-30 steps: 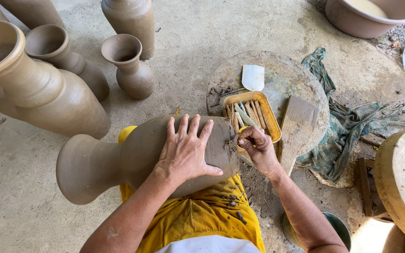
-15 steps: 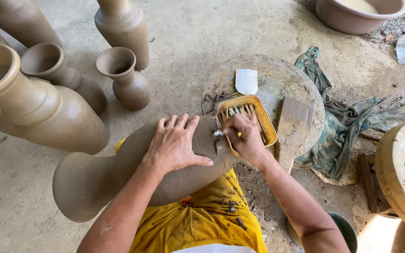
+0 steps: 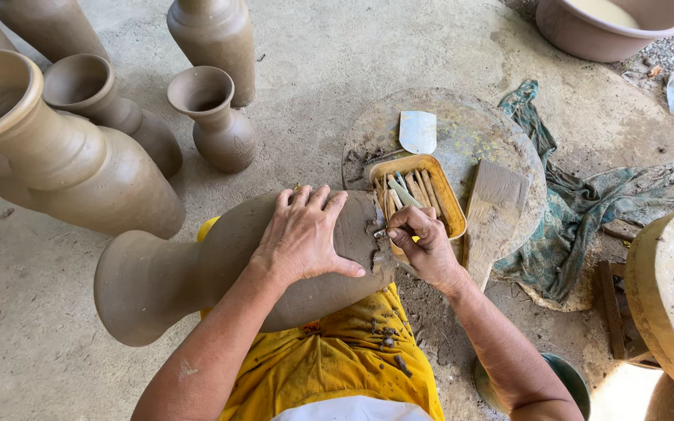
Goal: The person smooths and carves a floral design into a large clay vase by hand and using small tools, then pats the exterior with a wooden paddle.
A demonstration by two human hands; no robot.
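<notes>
Large vase: a big unfired clay vase [image 3: 56,160] stands at 9 o'clock of the scene, flared mouth tilted toward 10 o'clock.
Small vases: a round-bellied vase [image 3: 111,109] sits just behind it, and a smaller wide-mouthed vase [image 3: 216,121] stands near, at 11 o'clock; two taller ones [image 3: 216,39] rise at the top edge.
Lap vase: the clay vase being worked [image 3: 196,269] lies on its side across the person's lap over a yellow cloth [image 3: 337,362], its flared neck pointing to 8 o'clock and its base toward 3 o'clock.
Left hand: the left hand [image 3: 306,234] lies flat on the belly of the lap vase, fingers spread wide and pointing to 12 o'clock, thumb toward the base.
Right hand: the right hand [image 3: 423,245] is curled tight at the edge of the base, fingers pinched on a small tool [image 3: 381,232] that touches the wet clay there; its kind cannot be told.
Tool tray: a yellow tray [image 3: 450,206] of sticks lies just beyond the right hand, at 1 o'clock of it, on a round board [image 3: 470,136].
Board items: a pale scraper [image 3: 417,131] lies at the board's 12 o'clock, a wooden paddle [image 3: 491,206] at its 4 o'clock.
Rag: a green cloth [image 3: 587,210] trails at 3 o'clock.
Basin: a clay-coloured basin [image 3: 587,35] sits at 1 o'clock.
</notes>
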